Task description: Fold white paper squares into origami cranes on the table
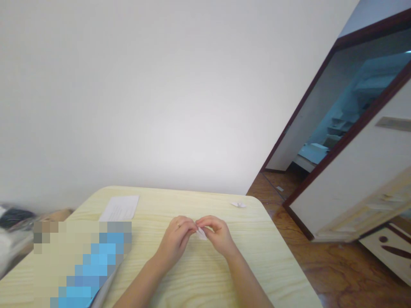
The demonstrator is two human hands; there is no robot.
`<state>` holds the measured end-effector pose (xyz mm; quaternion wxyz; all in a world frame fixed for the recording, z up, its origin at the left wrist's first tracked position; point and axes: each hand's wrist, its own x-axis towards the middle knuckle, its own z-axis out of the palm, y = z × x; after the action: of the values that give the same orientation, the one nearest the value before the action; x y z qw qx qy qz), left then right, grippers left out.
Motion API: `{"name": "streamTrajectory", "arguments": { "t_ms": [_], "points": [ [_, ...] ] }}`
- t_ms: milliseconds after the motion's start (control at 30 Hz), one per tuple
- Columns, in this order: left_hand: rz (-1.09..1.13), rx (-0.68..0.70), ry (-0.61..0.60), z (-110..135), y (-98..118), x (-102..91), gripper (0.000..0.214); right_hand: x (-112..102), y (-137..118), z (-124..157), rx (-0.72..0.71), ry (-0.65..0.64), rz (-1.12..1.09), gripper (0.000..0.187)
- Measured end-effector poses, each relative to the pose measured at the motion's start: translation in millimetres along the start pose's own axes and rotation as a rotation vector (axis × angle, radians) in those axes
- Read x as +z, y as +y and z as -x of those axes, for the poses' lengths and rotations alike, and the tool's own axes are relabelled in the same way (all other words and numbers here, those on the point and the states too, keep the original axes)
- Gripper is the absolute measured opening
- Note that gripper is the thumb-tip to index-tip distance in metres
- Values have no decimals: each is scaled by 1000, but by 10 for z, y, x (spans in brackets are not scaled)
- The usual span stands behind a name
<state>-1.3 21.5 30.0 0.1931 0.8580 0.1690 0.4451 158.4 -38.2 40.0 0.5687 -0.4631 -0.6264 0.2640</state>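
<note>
My left hand [176, 240] and my right hand [215, 234] meet above the middle of a pale wooden table [257, 233]. Their fingertips pinch a small piece of folded white paper [201, 233], which is mostly hidden by my fingers. A ring shows on a finger of my left hand. Beyond my right hand, near the far edge of the table, lies a small folded white paper figure [238, 204]. A flat sheet of white paper [119, 208] rests near the far edge, to the left of my hands.
A pixelated patch [83, 261] covers the table's near left part. Dark and white items [14, 222] sit beyond the table at far left. A white wall rises behind the table. At right, an open door [349, 171] with a dark red frame stands above a wooden floor [337, 256].
</note>
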Motion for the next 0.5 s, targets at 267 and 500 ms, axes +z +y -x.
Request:
{"name": "streamTrajectory", "arguments": {
  "t_ms": [267, 500],
  "points": [
    [-19, 29, 28, -18, 13, 1, 10, -3, -22, 12, 11, 27, 4, 6],
    [-38, -6, -34, 6, -23, 10, 10, -41, -51, 12, 42, -11, 50, 6]
  ]
}}
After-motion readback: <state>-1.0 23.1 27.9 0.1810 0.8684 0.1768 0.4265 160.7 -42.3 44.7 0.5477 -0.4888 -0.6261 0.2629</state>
